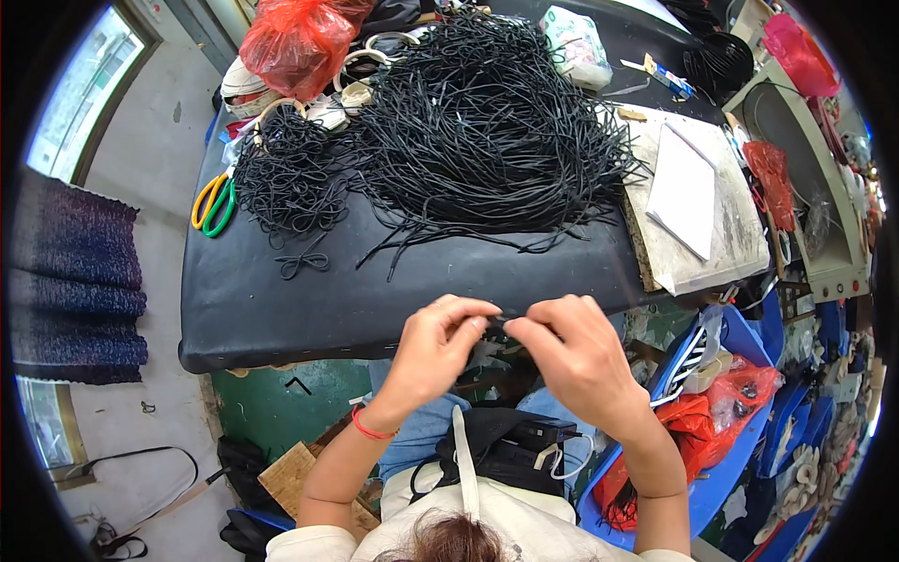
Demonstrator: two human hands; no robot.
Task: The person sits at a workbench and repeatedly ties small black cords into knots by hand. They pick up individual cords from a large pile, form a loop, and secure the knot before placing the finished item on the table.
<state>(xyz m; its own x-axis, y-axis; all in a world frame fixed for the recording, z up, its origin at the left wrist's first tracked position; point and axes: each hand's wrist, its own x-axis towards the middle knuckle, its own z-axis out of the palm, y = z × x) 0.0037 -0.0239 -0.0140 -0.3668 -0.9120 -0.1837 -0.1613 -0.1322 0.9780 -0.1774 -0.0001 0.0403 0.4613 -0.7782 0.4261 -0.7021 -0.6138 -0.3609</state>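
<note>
Pinching a dark strand point(498, 319) from afar, my left hand point(434, 352) and right hand point(582, 361) nearly meet near a table point(281, 314).

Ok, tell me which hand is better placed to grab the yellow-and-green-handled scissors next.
Likely the left hand: the scissors lie near the black-covered table's left edge, on its side; the right hand is farther.

Your cords point(496, 131) are black, like your table cover point(281, 318); your scissors point(213, 203) have one yellow loop and one green. Your wristband point(366, 429) is red, your trousers point(417, 436) blue, your shirt point(510, 526) cream. The curtain point(75, 281) is dark navy (finely flecked with paler marks), the tub point(719, 478) plain blue.
</note>
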